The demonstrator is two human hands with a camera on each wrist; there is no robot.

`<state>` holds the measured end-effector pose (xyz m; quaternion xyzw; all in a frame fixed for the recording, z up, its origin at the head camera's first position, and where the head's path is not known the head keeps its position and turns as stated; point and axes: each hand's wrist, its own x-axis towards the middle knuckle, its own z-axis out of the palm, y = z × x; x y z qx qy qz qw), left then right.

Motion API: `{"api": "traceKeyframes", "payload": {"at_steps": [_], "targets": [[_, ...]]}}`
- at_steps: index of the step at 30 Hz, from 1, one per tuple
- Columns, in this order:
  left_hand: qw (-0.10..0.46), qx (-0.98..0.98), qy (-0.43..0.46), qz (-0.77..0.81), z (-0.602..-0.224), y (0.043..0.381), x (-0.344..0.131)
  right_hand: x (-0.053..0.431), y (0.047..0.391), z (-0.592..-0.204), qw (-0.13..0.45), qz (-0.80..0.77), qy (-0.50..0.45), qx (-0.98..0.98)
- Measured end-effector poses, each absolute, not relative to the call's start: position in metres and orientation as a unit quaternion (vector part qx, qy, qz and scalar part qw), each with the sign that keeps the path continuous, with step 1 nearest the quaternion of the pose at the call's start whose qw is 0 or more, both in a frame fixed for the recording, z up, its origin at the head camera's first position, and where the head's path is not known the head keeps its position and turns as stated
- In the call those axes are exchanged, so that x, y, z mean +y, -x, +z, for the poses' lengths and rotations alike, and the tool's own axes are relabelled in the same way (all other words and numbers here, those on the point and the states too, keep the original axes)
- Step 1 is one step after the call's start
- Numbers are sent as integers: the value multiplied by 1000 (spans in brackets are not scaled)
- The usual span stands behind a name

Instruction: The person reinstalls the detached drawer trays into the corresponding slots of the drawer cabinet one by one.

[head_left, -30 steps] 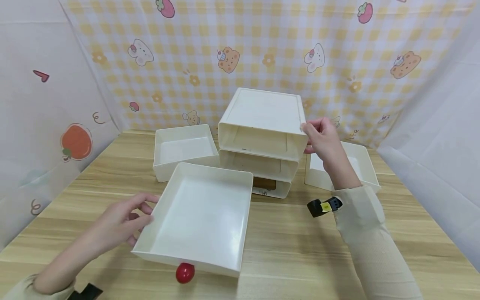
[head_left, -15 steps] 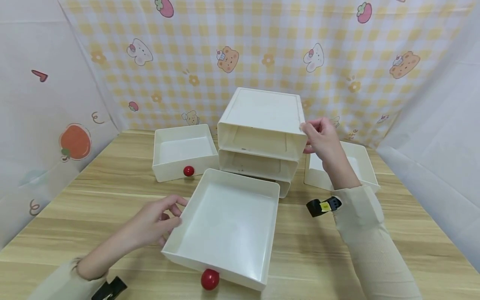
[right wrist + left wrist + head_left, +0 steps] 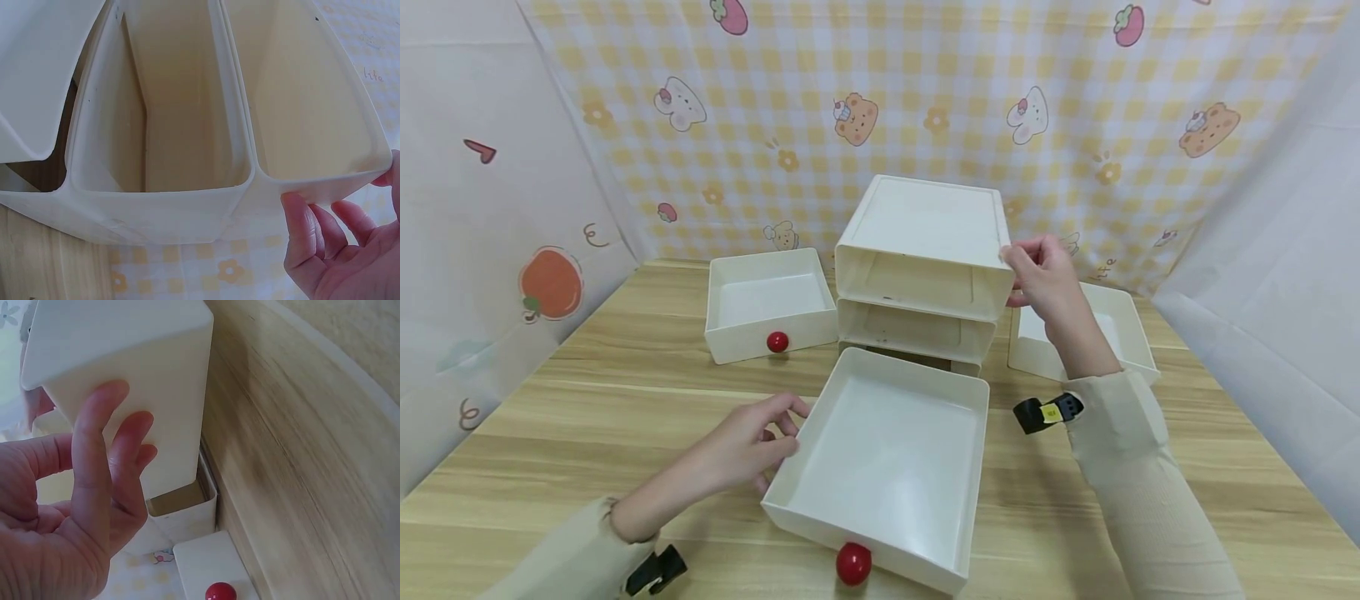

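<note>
A white drawer [image 3: 891, 475] with a red ball knob [image 3: 853, 564] lies at a slant before the white drawer cabinet [image 3: 936, 215], its far end overlapping the lowest compartment. My left hand [image 3: 737, 446] touches this drawer's left outer wall; the left wrist view shows several fingertips [image 3: 137, 422] against that wall, below the rim. At the cabinet's upper right front corner, my right hand [image 3: 1047, 279] grips the edge, thumb over the corner and fingers against the side. In the right wrist view two compartments [image 3: 181, 125] stand hollow.
A second white drawer [image 3: 771, 329] with a red knob stands left of the cabinet. Another white drawer [image 3: 1120, 333] sits to the right, partly behind my right forearm. Wood-look table [image 3: 610, 417] spreads below. A checked curtain [image 3: 940, 75] hangs close behind.
My left hand has moved right together with the slanted drawer, bringing it in front of the cabinet. The left-hand drawer's knob has come into sight. My right hand keeps its place.
</note>
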<state>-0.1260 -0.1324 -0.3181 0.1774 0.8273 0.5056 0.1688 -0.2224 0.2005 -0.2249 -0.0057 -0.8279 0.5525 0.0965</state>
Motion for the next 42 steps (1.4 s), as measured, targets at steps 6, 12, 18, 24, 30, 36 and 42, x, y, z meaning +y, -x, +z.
{"api": "traceKeyframes", "payload": {"at_steps": [6, 12, 18, 24, 30, 36, 42], "targets": [[162, 836, -172, 495, -319, 129, -130, 200, 223, -225, 96, 551, 5, -829], [153, 844, -167, 486, -320, 133, -129, 200, 223, -225, 95, 550, 5, -830], [155, 842, -163, 491, -321, 134, -128, 200, 223, -224, 93, 552, 6, -829], [157, 842, -154, 492, -322, 135, -126, 200, 222, -225, 93, 555, 5, -827], [157, 844, -155, 489, -322, 136, -124, 201, 223, -225, 93, 552, 7, -828], [155, 845, -154, 488, -322, 136, -123, 201, 223, -225, 93, 551, 8, -829], [153, 846, -155, 487, -322, 135, -123, 201, 223, -224, 92, 552, 9, -829]]}}
